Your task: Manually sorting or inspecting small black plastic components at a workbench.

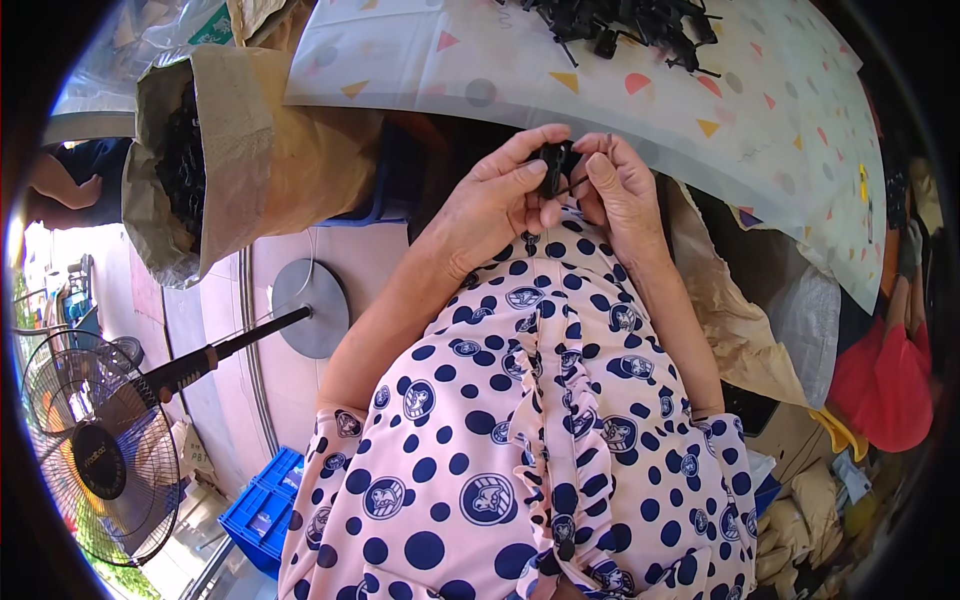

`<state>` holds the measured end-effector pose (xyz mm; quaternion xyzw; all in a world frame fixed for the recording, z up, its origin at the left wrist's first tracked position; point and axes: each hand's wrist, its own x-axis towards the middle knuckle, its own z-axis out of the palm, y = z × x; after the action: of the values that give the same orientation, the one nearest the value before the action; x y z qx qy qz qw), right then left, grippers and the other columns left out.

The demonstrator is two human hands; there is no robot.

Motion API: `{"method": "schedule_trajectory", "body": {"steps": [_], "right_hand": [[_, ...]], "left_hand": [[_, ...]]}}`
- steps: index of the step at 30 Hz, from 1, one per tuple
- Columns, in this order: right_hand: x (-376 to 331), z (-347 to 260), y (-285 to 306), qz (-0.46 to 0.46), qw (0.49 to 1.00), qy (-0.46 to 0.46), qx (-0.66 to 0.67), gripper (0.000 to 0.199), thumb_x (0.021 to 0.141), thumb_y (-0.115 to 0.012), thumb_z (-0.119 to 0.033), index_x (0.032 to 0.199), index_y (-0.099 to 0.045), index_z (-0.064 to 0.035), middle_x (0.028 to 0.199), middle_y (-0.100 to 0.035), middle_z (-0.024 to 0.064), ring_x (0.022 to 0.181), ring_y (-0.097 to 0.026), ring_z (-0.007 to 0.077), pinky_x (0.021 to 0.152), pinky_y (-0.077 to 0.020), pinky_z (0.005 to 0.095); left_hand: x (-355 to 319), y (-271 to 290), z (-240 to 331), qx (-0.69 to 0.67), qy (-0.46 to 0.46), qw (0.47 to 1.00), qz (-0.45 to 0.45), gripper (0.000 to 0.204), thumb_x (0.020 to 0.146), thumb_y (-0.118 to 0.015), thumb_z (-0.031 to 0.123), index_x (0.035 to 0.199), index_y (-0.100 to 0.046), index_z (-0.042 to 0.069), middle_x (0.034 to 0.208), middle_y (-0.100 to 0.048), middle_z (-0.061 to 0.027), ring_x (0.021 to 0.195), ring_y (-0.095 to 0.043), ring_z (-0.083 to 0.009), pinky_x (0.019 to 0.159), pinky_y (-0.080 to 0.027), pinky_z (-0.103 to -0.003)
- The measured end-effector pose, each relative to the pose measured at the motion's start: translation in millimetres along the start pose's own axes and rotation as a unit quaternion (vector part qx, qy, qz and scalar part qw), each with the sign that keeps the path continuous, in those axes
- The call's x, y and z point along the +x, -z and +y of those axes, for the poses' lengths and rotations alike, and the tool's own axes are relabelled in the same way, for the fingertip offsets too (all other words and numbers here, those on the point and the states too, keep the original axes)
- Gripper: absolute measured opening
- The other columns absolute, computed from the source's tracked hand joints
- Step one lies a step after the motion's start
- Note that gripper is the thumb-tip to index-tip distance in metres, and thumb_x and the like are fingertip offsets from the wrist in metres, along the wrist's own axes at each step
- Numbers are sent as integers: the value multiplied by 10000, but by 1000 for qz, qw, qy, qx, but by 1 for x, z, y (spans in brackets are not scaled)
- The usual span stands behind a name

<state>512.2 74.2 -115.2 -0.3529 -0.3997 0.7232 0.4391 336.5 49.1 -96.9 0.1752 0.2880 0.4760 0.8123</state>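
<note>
Both my hands meet just below the table edge, over my pink dotted dress. My left hand (497, 197) pinches a small black plastic part (554, 166) between thumb and fingers. My right hand (618, 188) holds the same part from the right side, where a thin black wire or pin sticks out. A pile of similar black parts (628, 24) lies on the far side of the table, well beyond my hands.
The table carries a white cloth (600, 110) with coloured triangles and dots. A brown paper sack (215, 140) full of black parts stands at the left. A standing fan (100, 450), a blue crate (262, 512) and another person in red (885, 380) are around me.
</note>
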Motion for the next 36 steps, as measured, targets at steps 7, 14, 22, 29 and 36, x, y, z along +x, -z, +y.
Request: {"method": "schedule_trajectory", "body": {"steps": [7,14,22,29,36], "right_hand": [[-1,3,-4,-18,998,-31,42,423,884,-627,-387,1131,-588,-46,758,-575,-37,527,-405,16,464,-276,160],[1,2,2,6,988,27,-150,314,921,-602,-316,950,-602,-3,699,-529,-16,590,-450,46,538,-373,190],[-8,-17,-15,22,992,-31,-122,313,975,-500,-298,1031,-576,0,623,-445,-39,546,-368,24,490,-303,176],[-6,-15,-28,-26,991,-67,-112,340,994,-436,-303,1198,-492,-37,614,-374,-75,482,-285,11,429,-192,183],[-4,-7,-28,-13,994,-69,-80,233,997,-436,-223,1158,-494,-65,654,-404,-76,506,-312,10,444,-217,175]], "left_hand": [[-1,-4,-4,64,37,994,-78,388,967,-491,164,1346,-439,96,909,-574,-77,642,-533,-113,553,-418,-181],[1,-15,-8,373,-57,926,-9,338,949,-467,41,1287,-466,35,902,-583,-41,730,-592,-95,647,-490,-200],[4,-8,-16,452,-236,858,65,322,886,-518,-18,1207,-509,9,875,-632,-108,748,-604,-135,691,-496,-255],[6,-3,-18,431,-243,865,80,307,896,-510,-14,1203,-506,-4,888,-638,-124,756,-591,-139,688,-490,-254],[3,-8,-16,495,-238,830,94,340,911,-456,-50,1239,-509,22,912,-605,-25,780,-542,-61,672,-482,-195]]}}
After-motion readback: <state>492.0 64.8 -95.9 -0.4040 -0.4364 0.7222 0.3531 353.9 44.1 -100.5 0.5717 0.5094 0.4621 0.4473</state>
